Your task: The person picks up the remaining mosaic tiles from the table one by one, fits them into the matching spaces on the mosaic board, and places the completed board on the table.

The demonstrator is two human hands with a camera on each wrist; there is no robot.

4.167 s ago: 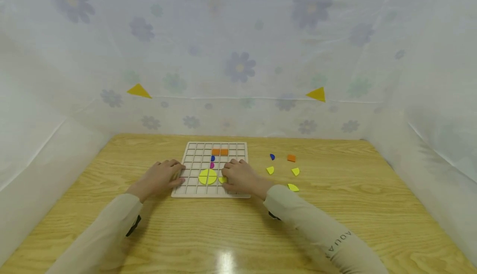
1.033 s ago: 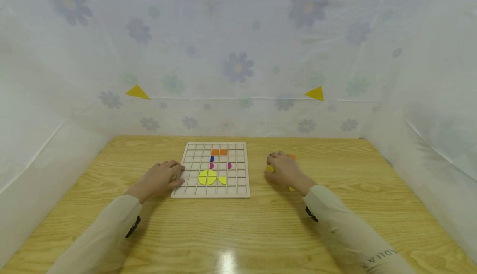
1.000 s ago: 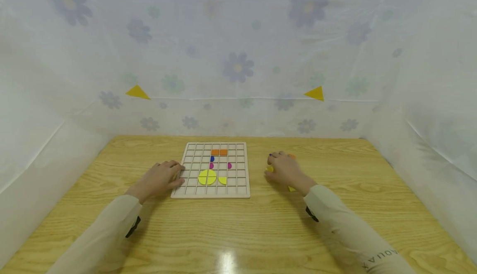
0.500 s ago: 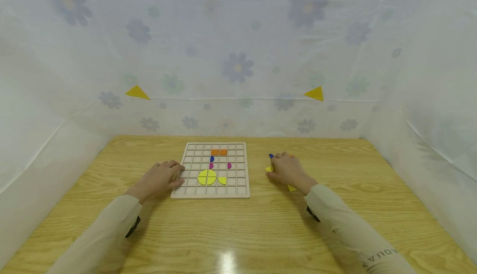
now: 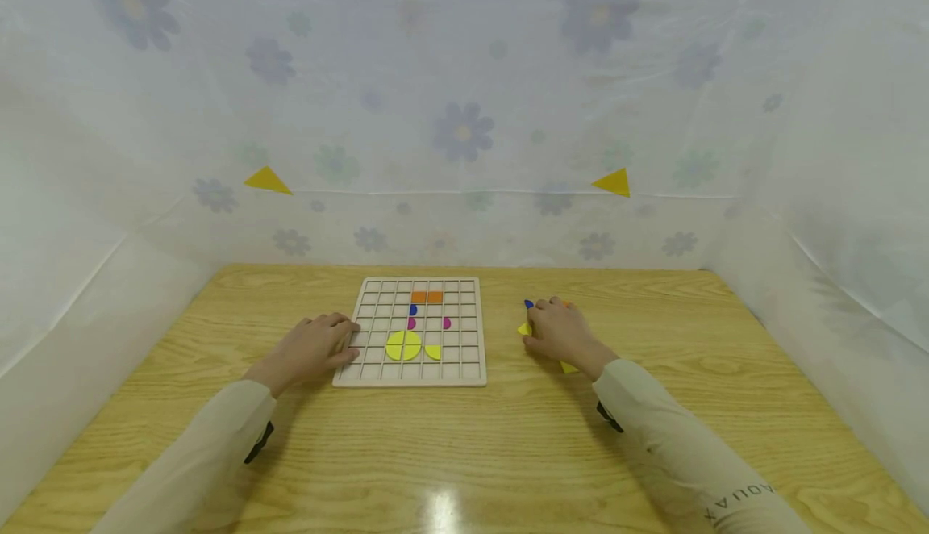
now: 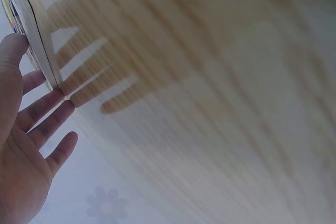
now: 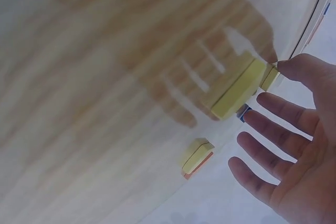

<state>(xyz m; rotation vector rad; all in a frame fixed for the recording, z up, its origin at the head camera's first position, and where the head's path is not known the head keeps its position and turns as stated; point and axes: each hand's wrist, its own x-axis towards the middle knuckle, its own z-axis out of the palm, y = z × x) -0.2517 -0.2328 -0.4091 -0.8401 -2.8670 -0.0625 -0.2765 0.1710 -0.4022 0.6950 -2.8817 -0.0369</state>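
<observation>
In the head view a pale grid board (image 5: 464, 373) lies on the wooden table, bearing orange, blue, magenta and yellow flat pieces. My left hand (image 5: 308, 348) rests at the board's left edge; in the left wrist view its thumb and fairly straight fingers touch that edge. To the right of the board is my right hand (image 5: 566, 332), low over loose pieces. Its thumb and index finger pinch a yellow quarter-circle piece (image 7: 269, 78) on the table. Just beyond the fingertips lies a blue piece (image 5: 528, 304). The hand partly covers an orange piece and other yellow pieces.
Another yellow piece (image 5: 568, 368) shows under the right wrist, and a yellow piece (image 7: 236, 90) is nearer the right wrist camera. White flowered sheeting (image 5: 464, 219) encloses the table (image 5: 435, 437) at the back and sides. Yellow triangles (image 5: 613, 183) hang on the back sheet.
My right hand has left the board, where a second magenta piece now shows, and moved right to the loose pieces. Lately its thumb has drawn in slightly; the left hand stays put.
</observation>
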